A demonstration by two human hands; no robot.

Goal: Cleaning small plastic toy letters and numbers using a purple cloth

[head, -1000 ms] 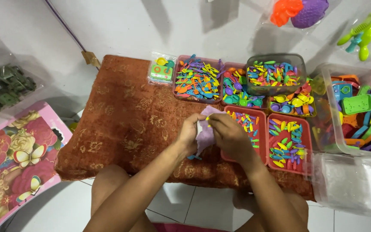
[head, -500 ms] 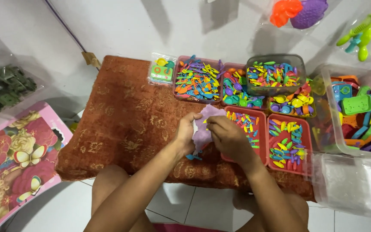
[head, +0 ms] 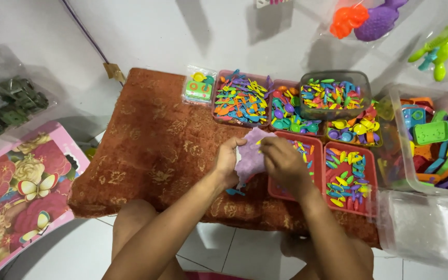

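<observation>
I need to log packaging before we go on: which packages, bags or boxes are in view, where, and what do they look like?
Small clear packet: far edge of the rust cloth, green and yellow toy inside.
Clear bag: floor at left, dark green pieces.
Flat pink box: lower left, flowers and butterflies.
Clear bags: top right, orange and purple toys.
Purple pouch: held by both hands.

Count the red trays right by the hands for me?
2: one red tray partly under the right hand, the other red tray just right of it. More may be hidden.
</observation>
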